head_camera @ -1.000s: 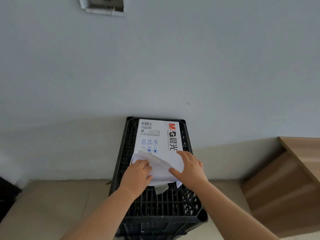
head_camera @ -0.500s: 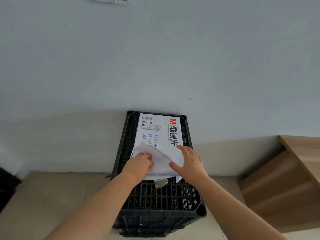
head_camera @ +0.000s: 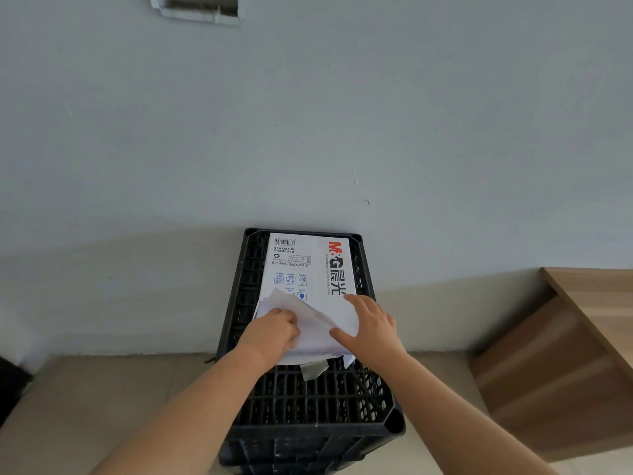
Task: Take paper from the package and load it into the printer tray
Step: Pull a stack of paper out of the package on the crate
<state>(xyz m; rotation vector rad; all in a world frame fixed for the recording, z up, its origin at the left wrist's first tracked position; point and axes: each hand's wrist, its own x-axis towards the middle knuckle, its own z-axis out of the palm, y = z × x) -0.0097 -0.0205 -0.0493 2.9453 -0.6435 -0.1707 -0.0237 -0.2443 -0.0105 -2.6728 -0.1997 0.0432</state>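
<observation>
A white paper package [head_camera: 308, 269] with red and black lettering lies on top of a black plastic crate [head_camera: 308, 406] against the wall. Its near end is torn open, and the loose wrapper flap [head_camera: 308, 313] is folded up. My left hand [head_camera: 270, 334] grips the near left part of the opened wrapper, fingers curled into it. My right hand [head_camera: 371, 329] rests on the right side of the package with fingers spread fairly straight and the thumb against the flap. No printer is in view.
A grey-blue wall [head_camera: 308, 114] rises right behind the crate. A wooden cabinet or desk [head_camera: 565, 354] stands at the right. Beige floor tiles [head_camera: 85, 406] lie to the left, with a dark object [head_camera: 10, 389] at the far left edge.
Both hands stay at the package's open end; the left hand has worked slightly further into the wrapper. The camera has tilted a little.
</observation>
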